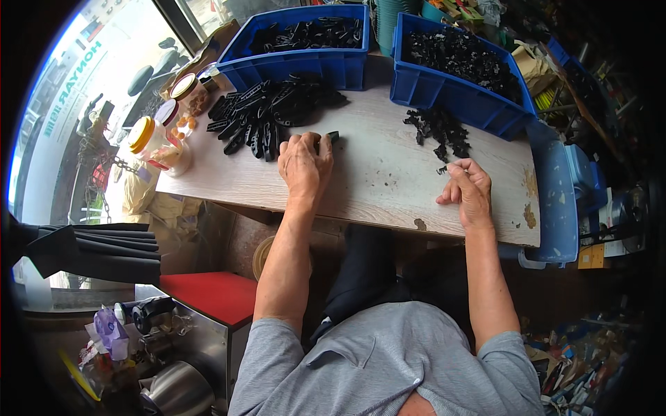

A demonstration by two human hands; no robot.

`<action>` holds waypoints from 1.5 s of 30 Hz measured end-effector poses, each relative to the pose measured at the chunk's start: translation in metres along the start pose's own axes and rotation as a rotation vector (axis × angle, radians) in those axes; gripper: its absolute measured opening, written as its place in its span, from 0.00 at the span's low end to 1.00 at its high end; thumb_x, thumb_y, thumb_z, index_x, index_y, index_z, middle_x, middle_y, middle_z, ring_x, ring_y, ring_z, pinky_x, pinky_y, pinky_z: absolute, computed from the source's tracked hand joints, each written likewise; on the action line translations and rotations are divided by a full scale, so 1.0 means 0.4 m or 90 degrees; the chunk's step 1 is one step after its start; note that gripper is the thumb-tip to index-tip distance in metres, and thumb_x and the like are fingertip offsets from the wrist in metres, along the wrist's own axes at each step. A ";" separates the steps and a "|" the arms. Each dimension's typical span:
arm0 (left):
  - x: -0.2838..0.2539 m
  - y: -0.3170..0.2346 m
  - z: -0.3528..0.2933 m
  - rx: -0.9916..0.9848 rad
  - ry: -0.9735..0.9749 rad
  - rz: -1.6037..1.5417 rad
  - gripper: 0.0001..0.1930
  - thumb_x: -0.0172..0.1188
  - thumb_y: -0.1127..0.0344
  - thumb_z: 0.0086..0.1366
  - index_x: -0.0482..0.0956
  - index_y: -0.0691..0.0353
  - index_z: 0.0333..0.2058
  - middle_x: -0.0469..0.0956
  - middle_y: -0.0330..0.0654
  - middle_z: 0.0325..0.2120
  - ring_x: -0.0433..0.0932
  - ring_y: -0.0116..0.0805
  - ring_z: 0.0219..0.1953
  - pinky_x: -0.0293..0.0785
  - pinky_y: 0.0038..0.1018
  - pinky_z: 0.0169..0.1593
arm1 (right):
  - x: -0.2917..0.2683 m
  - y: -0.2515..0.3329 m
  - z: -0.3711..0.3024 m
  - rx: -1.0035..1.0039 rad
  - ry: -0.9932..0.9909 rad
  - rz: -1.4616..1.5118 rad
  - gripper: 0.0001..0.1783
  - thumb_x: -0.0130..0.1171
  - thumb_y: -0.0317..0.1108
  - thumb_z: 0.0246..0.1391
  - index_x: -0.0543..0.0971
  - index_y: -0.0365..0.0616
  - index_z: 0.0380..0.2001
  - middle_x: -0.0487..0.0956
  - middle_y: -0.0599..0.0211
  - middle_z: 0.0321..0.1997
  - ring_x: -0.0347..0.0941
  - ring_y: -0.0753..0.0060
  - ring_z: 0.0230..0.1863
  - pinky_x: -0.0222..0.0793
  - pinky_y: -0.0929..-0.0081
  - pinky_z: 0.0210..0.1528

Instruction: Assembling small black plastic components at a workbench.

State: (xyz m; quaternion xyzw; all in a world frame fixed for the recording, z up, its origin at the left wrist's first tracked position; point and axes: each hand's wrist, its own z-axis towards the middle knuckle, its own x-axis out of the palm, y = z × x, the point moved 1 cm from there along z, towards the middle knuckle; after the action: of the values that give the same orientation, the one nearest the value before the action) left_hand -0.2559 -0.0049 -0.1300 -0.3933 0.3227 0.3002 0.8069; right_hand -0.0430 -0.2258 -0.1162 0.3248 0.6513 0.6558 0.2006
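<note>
My left hand (305,163) is closed over an elongated black plastic part (334,136), whose end sticks out past the fingers on the right. Just beyond that hand lies a pile of similar long black plastic parts (258,114). My right hand (469,191) pinches a small jagged black piece (442,170) between thumb and index finger, above the right side of the table. Beyond it is a small heap of such black pieces (438,132). The held pieces are too small to make out in detail.
A blue bin (295,66) of long black parts stands at the back left. Another blue bin (451,90) of small black pieces stands at the back right. Lidded jars (156,145) line the left edge of the worn wooden table (374,187). A red-topped cabinet (211,297) is at lower left.
</note>
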 end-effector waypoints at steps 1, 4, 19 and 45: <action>-0.008 -0.003 -0.015 -0.002 0.008 -0.042 0.10 0.63 0.57 0.60 0.83 0.56 0.34 0.80 0.43 0.33 0.75 0.46 0.38 0.71 0.38 0.45 | 0.000 -0.002 -0.001 0.000 0.000 0.005 0.08 0.63 0.36 0.55 0.76 0.45 0.30 0.66 0.75 0.10 0.66 0.80 0.13 0.77 0.72 0.19; -0.016 -0.008 -0.047 0.031 0.007 -0.093 0.10 0.66 0.60 0.56 0.82 0.57 0.34 0.80 0.43 0.33 0.75 0.46 0.39 0.70 0.38 0.45 | 0.000 -0.003 0.001 -0.005 0.000 0.010 0.07 0.63 0.36 0.56 0.76 0.45 0.31 0.66 0.75 0.10 0.66 0.80 0.13 0.77 0.72 0.19; -0.053 -0.062 -0.094 -0.091 0.118 -0.426 0.08 0.65 0.68 0.58 0.79 0.63 0.35 0.80 0.44 0.32 0.77 0.39 0.35 0.73 0.30 0.40 | 0.005 0.000 0.000 -0.009 -0.017 0.023 0.08 0.63 0.37 0.56 0.77 0.46 0.32 0.65 0.74 0.09 0.67 0.79 0.12 0.75 0.72 0.18; -0.028 -0.153 -0.113 0.266 0.079 -0.175 0.15 0.66 0.68 0.52 0.78 0.60 0.40 0.79 0.47 0.32 0.76 0.50 0.38 0.74 0.40 0.44 | -0.004 -0.008 -0.005 -0.026 -0.018 0.009 0.08 0.63 0.38 0.56 0.77 0.48 0.31 0.65 0.75 0.09 0.66 0.79 0.12 0.75 0.71 0.20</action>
State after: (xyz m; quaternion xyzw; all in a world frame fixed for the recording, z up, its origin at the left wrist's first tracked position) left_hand -0.2305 -0.0761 -0.1164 -0.2757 0.3698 0.0897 0.8827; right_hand -0.0438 -0.2281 -0.1196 0.3343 0.6326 0.6657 0.2120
